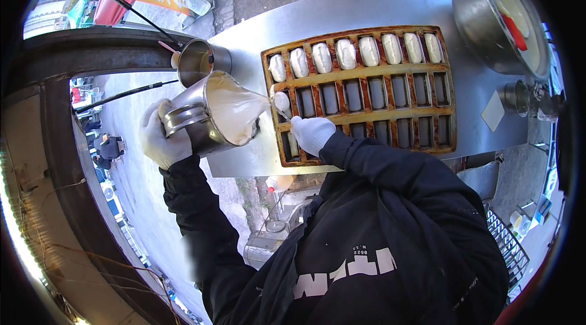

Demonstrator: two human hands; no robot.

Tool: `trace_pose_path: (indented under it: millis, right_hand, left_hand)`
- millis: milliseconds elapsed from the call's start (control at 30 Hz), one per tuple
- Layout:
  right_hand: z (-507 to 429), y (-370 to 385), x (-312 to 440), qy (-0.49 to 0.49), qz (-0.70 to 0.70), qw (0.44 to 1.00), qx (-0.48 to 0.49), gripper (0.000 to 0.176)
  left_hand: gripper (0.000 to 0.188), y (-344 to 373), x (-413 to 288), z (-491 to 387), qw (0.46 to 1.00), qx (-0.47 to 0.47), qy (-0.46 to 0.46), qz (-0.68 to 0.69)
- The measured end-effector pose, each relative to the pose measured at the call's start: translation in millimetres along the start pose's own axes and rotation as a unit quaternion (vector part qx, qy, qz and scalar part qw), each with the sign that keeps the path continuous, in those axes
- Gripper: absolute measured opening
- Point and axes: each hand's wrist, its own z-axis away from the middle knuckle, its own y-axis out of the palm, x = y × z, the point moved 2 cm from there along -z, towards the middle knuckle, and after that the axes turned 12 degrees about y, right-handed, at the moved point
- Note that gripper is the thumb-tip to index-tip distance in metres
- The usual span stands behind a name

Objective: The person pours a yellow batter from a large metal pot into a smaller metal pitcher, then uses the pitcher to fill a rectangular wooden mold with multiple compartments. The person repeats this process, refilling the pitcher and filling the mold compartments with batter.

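My left hand (167,135), in a white glove, grips the handle of a metal pitcher (201,135), tilted towards a baking mould. Pale batter (233,105) reaches its spout at the mould's left side. My gloved right hand (312,135) holds a metal spoon (283,107) by its handle, its bowl over the leftmost slot of the middle row. The browned metal mould (361,115) has three rows of rectangular slots. White batter portions (346,54) fill the far row. Several middle-row slots show bare bottoms. My right hand and sleeve hide part of the near row.
The mould lies on a metal table (398,4). A large metal bowl (478,27) with pale batter and a red-handled tool (513,32) stands at the far right. Near it are a white square card (493,111) and a small metal cup (517,98). A metal pot (222,57) stands behind the pitcher.
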Motion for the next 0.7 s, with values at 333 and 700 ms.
trace_pose_path:
  millis: [333, 700]
  right_hand:
    - [38, -65, 36, -0.019, -0.155, 0.987, -0.043, 0.02]
    - [41, -38, -33, 0.033, -0.077, 0.996, -0.012, 0.021]
  left_hand:
    - [0.023, -9, -59, -20, 0.997, -0.016, 0.053, 0.051]
    - [0.028, 13, -72, -15, 0.996, 0.004, 0.053, 0.068]
